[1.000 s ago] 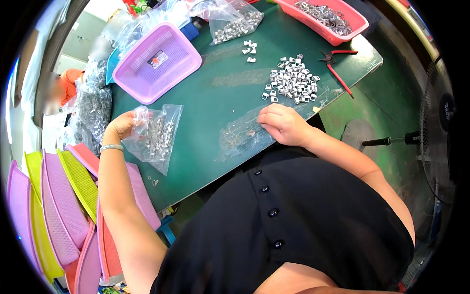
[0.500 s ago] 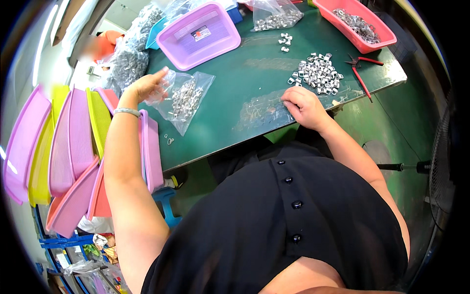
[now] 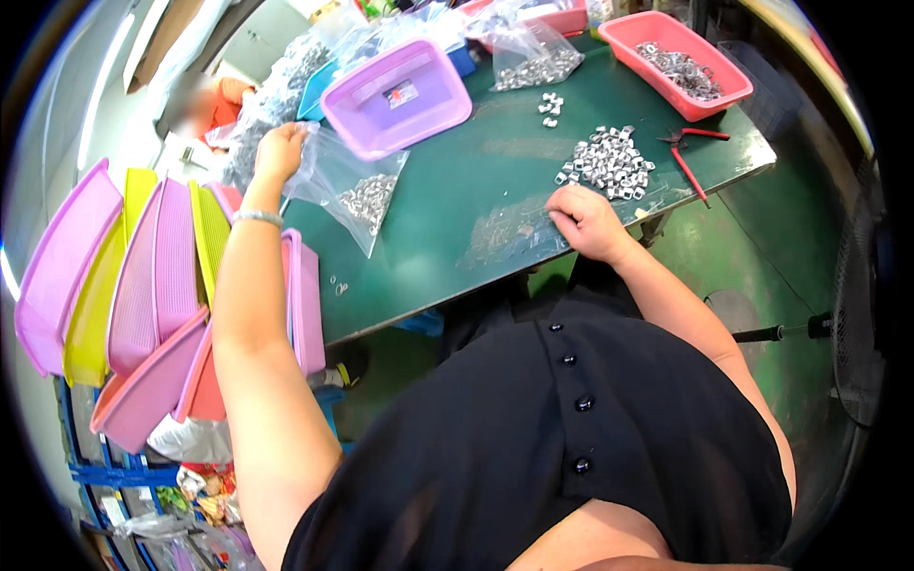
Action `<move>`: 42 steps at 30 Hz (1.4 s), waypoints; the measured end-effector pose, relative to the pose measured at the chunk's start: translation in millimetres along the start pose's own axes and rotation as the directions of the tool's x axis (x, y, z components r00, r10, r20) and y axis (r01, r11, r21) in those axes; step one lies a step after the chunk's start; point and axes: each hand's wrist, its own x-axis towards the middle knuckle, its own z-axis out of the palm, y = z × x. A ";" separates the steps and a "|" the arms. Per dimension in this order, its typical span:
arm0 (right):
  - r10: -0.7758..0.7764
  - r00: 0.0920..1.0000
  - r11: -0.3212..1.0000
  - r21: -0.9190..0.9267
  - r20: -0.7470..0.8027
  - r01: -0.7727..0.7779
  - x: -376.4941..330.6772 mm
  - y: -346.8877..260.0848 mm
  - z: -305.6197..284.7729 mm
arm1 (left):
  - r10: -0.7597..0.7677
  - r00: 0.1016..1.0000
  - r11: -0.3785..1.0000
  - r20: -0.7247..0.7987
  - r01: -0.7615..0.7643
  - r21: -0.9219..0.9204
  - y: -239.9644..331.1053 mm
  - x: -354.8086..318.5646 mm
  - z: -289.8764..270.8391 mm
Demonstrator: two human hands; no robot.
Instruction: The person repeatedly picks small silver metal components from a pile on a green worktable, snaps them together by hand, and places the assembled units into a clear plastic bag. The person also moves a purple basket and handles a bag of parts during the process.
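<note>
We held a clear plastic bag (image 3: 354,190) of small metal parts by its upper edge with our left hand (image 3: 278,150), fingers pinched shut on the plastic; the bag sagged down onto the green worktop (image 3: 447,228), just in front of an empty purple tray (image 3: 398,97). Our right hand (image 3: 588,221) rested with fingers curled together on a flat, empty clear bag (image 3: 509,233) near the worktop's front edge; whether it gripped the bag we could not tell. Just beyond that hand lay a heap of small silver metal parts (image 3: 609,164), with red-handled pliers (image 3: 693,160) to its right. A pink tray (image 3: 678,59) of metal pieces stood further back.
</note>
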 end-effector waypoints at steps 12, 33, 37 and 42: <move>-0.010 0.998 0.998 0.055 0.062 0.007 -1.8 7.4 -2.4 | 0.316 0.949 0.949 0.015 -0.316 -0.005 127.9 -96.3 46.4; -0.106 0.951 0.915 -0.346 0.291 0.208 3.2 7.0 -22.4 | 0.103 0.974 0.964 -0.202 -0.147 -0.219 152.8 -243.5 113.0; -0.104 0.955 0.847 -0.478 0.278 0.231 18.2 10.6 -27.6 | 0.083 0.973 0.960 -0.214 -0.136 -0.246 152.8 -242.2 117.8; -0.011 0.935 0.813 -0.541 0.355 0.215 26.1 34.4 -21.4 | 0.066 0.981 0.952 -0.184 -0.117 -0.282 154.2 -239.0 115.4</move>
